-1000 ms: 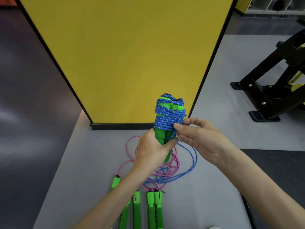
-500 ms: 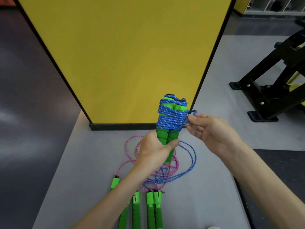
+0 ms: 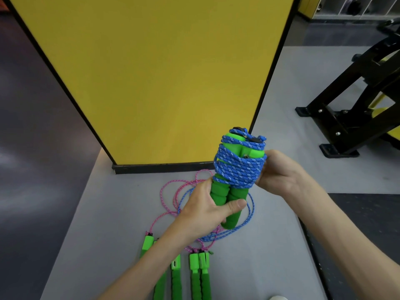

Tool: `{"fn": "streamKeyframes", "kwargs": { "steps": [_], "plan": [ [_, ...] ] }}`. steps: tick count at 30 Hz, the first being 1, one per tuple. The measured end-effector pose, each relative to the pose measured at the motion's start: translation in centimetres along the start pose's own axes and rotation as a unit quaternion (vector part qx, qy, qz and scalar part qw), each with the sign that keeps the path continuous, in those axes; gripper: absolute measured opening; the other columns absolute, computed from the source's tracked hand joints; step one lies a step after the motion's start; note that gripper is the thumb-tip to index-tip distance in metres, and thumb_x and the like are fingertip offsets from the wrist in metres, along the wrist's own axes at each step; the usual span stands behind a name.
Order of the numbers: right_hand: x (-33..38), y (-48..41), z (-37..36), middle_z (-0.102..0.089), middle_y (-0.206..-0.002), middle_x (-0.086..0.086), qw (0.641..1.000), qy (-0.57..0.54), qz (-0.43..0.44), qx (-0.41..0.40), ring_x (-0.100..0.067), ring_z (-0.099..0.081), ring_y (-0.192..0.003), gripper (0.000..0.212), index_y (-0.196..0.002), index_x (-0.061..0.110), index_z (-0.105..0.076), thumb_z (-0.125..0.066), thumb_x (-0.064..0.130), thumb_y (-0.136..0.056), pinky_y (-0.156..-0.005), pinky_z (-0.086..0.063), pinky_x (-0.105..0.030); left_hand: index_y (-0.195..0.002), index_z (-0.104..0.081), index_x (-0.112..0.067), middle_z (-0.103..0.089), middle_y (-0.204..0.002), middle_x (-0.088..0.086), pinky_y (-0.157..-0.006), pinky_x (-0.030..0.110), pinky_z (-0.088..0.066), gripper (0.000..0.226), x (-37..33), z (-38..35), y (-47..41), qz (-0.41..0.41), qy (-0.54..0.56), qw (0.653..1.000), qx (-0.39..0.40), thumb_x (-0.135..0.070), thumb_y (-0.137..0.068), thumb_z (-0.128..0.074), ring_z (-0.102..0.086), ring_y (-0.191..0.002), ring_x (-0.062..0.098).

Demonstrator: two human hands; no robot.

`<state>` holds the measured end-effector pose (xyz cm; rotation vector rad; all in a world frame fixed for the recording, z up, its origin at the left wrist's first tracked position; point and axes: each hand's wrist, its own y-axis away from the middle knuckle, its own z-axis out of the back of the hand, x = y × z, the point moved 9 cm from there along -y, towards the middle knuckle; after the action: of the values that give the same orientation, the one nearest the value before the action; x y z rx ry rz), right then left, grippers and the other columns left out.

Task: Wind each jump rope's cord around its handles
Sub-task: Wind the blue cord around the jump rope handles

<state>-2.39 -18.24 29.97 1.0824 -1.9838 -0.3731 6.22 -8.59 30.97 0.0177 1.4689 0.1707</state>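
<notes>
**A:** Left grip (image 3: 206,211) held what?

**B:** Both green handles (image 3: 229,198) by their lower ends. Right grip (image 3: 279,172) clasped the blue cord (image 3: 238,167) coiled round their tops. That rope looked nearly finished.

**A:** Remaining?

**B:** On the tabletop (image 3: 108,213) below, a pink cord (image 3: 171,191) and a loose blue cord (image 3: 251,211) lay unwound by four spare handles (image 3: 203,276).

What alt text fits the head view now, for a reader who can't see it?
The left hand grips a pair of green handles by their lower ends while the right hand holds the blue cord wound round their tops. Below, on a grey mat, lie loose cords, pink and blue, and four more handles.
</notes>
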Motion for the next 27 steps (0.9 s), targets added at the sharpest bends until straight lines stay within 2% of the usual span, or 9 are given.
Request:
{"fn": "streamKeyframes", "kwargs": {
  "steps": [2,3,6,10,12,15,20,24,27],
  "plan": [
    [-0.2,-0.2,0.0,-0.055,-0.124,-0.009,0.999,-0.011,-0.027,0.014,-0.018,-0.055,-0.107,0.073,-0.101,0.000,-0.059,-0.079,-0.017,-0.033,-0.102,-0.044,-0.030,-0.083,-0.060,-0.015,-0.061,-0.063,-0.004,-0.049,0.021,-0.044,0.019,-0.1,-0.8,0.1,-0.002,0.016,1.000,0.026,-0.020,-0.078,-0.078,-0.053,-0.048,0.007],
    [-0.3,-0.2,-0.2,-0.055,-0.124,-0.008,0.999,-0.005,-0.036,0.027,-0.018,-0.055,-0.110,0.071,-0.100,0.000,-0.061,-0.080,-0.017,-0.034,-0.102,-0.046,-0.033,-0.082,-0.059,-0.016,-0.060,-0.062,-0.004,-0.049,0.021,-0.044,0.019,-0.1,-1.0,0.2,-0.003,0.019,0.999,0.032,-0.018,-0.079,-0.078,-0.052,-0.047,0.007],
    [-0.4,0.1,-1.0,-0.068,-0.104,-0.019,0.997,0.013,-0.043,0.070,-0.030,-0.070,-0.088,0.046,-0.090,-0.005,-0.068,-0.075,-0.012,-0.045,-0.071,-0.059,-0.044,-0.079,-0.058,-0.016,-0.059,-0.057,-0.008,-0.048,0.020,-0.043,0.019,-0.4,-1.4,0.2,-0.013,0.024,0.999,0.045,-0.012,-0.079,-0.077,-0.049,-0.045,0.006],
    [0.0,1.4,-3.2,-0.071,-0.082,-0.020,0.990,0.037,-0.015,0.137,-0.028,-0.072,-0.070,0.028,-0.075,-0.004,-0.073,-0.083,-0.001,-0.048,-0.059,-0.059,-0.039,-0.078,-0.059,-0.015,-0.062,-0.054,-0.015,-0.049,0.013,-0.042,0.018,-0.8,-2.0,0.4,-0.017,0.032,0.997,0.073,-0.006,-0.080,-0.074,-0.052,-0.046,-0.002],
    [0.5,1.9,-3.4,-0.072,-0.072,-0.009,0.979,0.156,0.057,0.117,-0.018,-0.070,-0.062,0.005,-0.063,0.006,-0.074,-0.072,0.011,-0.064,-0.056,-0.058,-0.028,-0.080,-0.061,-0.018,-0.065,-0.060,-0.015,-0.053,0.012,-0.043,0.018,-0.8,-1.7,0.4,-0.020,0.035,0.997,0.064,-0.010,-0.078,-0.076,-0.056,-0.051,-0.003],
    [2.2,2.2,-3.3,-0.067,-0.065,0.001,0.913,0.331,0.230,0.063,-0.010,-0.063,-0.060,0.003,-0.065,0.011,-0.066,-0.063,0.012,-0.065,-0.058,-0.053,-0.027,-0.085,-0.063,-0.024,-0.071,-0.075,-0.011,-0.061,0.017,-0.049,0.022,-0.5,-0.8,0.1,-0.024,0.049,0.998,0.042,-0.019,-0.074,-0.081,-0.064,-0.068,0.002],
    [2.8,4.1,-5.4,-0.059,-0.071,0.005,0.806,0.456,0.366,0.087,0.004,-0.056,-0.063,0.005,-0.073,0.017,-0.057,-0.052,0.015,-0.074,-0.059,-0.048,-0.017,-0.084,-0.061,-0.023,-0.069,-0.071,-0.013,-0.059,0.016,-0.048,0.023,-0.8,-0.4,0.2,-0.034,0.051,0.998,0.034,-0.016,-0.072,-0.080,-0.062,-0.065,0.002],
    [2.8,4.0,-5.4,-0.057,-0.062,0.011,0.804,0.449,0.381,0.086,0.007,-0.053,-0.056,0.021,-0.068,0.018,-0.056,-0.059,0.000,-0.080,-0.055,-0.045,-0.014,-0.081,-0.057,-0.015,-0.061,-0.057,-0.012,-0.047,0.016,-0.041,0.021,-0.8,-0.7,0.5,-0.038,0.061,0.996,0.045,-0.005,-0.079,-0.076,-0.050,-0.046,0.002],
    [3.0,3.2,-4.9,-0.059,-0.053,0.017,0.822,0.420,0.379,0.063,0.008,-0.051,-0.052,0.039,-0.059,0.027,-0.060,-0.060,-0.004,-0.084,-0.052,-0.042,-0.012,-0.086,-0.059,-0.005,-0.066,-0.065,-0.001,-0.045,0.016,-0.040,0.019,-1.1,-1.1,0.7,-0.042,0.085,0.994,0.058,-0.011,-0.078,-0.076,-0.050,-0.046,0.004]
  ]
}}
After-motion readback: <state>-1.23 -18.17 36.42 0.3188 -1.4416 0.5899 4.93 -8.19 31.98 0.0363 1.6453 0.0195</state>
